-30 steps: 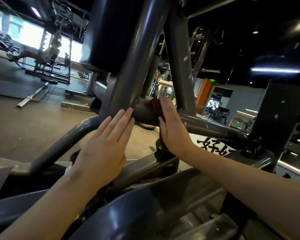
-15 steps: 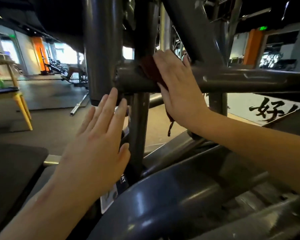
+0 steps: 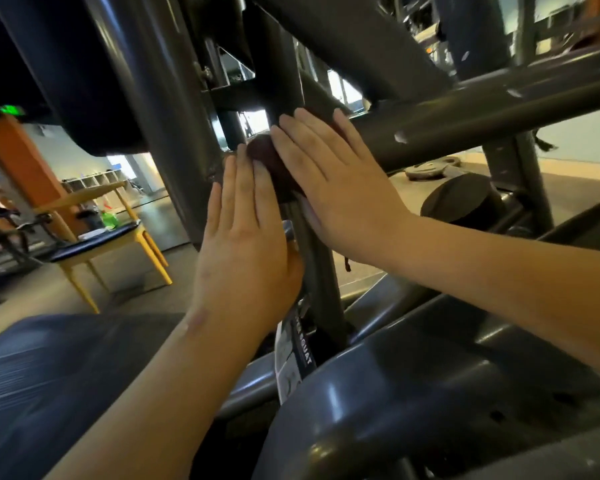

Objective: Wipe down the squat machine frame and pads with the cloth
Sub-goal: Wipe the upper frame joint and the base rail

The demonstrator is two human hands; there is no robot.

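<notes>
The grey steel squat machine frame [image 3: 465, 116] fills the view, with a horizontal bar joining an upright post at the centre. A dark maroon cloth [image 3: 269, 159] is bunched on that joint. My right hand [image 3: 329, 178] lies flat on the cloth with straight fingers, pressing it against the bar and post. My left hand [image 3: 243, 237] is flat too, its fingertips touching the cloth's left edge, its thumb beside the post. A dark pad [image 3: 59, 64] hangs at the upper left. Another dark pad [image 3: 49, 368] lies at the lower left.
A yellow-legged wooden chair [image 3: 101, 244] with a dark seat stands on the floor at the left. A black round roller end [image 3: 461, 199] sits right of my right wrist. Thick frame tubes [image 3: 413, 393] run across the bottom. A label [image 3: 291, 355] hangs on the post below my hands.
My left hand has moved up from beside the post to touch the cloth. My right hand has slid the cloth left and down onto the joint. The camera view has swung and tilted.
</notes>
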